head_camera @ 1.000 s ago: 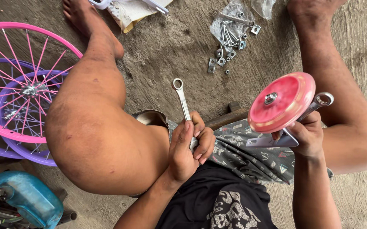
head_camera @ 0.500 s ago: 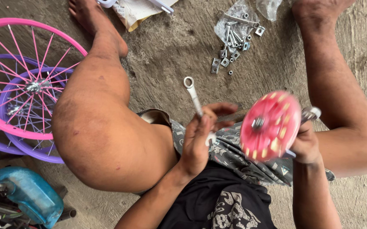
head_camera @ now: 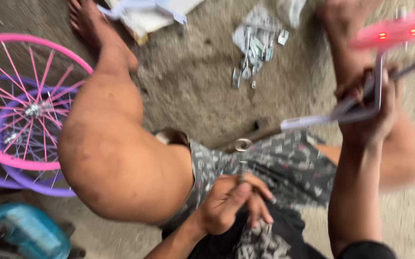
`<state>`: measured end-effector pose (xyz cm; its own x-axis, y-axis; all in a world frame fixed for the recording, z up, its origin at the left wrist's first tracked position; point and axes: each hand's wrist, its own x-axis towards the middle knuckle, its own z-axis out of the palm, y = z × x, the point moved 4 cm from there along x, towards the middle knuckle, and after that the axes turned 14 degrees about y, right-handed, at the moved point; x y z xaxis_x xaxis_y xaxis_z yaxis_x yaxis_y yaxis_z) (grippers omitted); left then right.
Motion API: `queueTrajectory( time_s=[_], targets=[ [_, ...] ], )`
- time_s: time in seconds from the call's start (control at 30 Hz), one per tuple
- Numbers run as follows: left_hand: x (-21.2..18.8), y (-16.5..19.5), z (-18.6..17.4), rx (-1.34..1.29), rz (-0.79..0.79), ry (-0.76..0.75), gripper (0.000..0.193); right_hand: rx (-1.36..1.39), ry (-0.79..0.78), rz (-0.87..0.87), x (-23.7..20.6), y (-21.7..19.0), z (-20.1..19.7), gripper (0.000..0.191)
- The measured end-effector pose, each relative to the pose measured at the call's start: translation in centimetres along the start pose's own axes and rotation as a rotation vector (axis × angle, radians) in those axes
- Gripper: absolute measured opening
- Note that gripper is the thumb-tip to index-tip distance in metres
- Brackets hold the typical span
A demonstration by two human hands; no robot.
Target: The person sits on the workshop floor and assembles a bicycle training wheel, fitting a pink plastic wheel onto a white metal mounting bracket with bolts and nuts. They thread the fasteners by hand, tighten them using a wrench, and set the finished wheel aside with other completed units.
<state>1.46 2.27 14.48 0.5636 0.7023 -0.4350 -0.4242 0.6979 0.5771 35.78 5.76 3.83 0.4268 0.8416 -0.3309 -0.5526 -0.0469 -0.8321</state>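
I sit on a concrete floor with my knees apart. My left hand (head_camera: pixel 233 201) grips a metal ring spanner (head_camera: pixel 242 156) low over my lap, its ring end pointing up. My right hand (head_camera: pixel 370 108) is raised at the upper right, closed on the white metal bracket (head_camera: pixel 322 117) of a small pink training wheel (head_camera: pixel 392 29). The wheel is blurred and seen nearly edge-on near the top right corner.
A pink bicycle wheel (head_camera: pixel 6 86) lies over a purple wheel (head_camera: pixel 49 187) at the left. A blue object (head_camera: pixel 23 235) sits at the bottom left. Loose metal nuts and fittings (head_camera: pixel 255 45) lie on the floor ahead, with a white package (head_camera: pixel 154 14) at the top.
My right hand has lifted the training wheel up and to the right, turning it edge-on. My left hand with the spanner has dropped lower toward my lap.
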Motion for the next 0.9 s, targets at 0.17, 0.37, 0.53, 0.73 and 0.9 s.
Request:
queueTrajectory(
  time_s=[0.17,0.37,0.53,0.73,0.9],
  targets=[
    [0.9,0.0,-3.3,-0.03,0.11,0.199,0.052,-0.049,-0.047,0.038,-1.6,0.2,1.0,0.023],
    [2.6,0.2,-2.2,0.189,0.136,0.153,0.046,-0.055,0.009,0.13,-4.1,3.5,1.3,0.022],
    [3.7,-0.3,-2.4,0.549,0.26,0.315,0.037,0.126,0.01,0.251,-5.0,5.3,0.7,0.026],
    [4.9,-3.4,-1.4,0.913,0.302,0.356,0.03,0.301,-0.021,0.42,-5.1,8.0,0.2,0.03],
    [5.8,-8.6,-1.9,0.771,-0.076,0.345,0.038,0.215,-0.018,0.485,-4.2,9.8,2.0,0.033]
  ],
)
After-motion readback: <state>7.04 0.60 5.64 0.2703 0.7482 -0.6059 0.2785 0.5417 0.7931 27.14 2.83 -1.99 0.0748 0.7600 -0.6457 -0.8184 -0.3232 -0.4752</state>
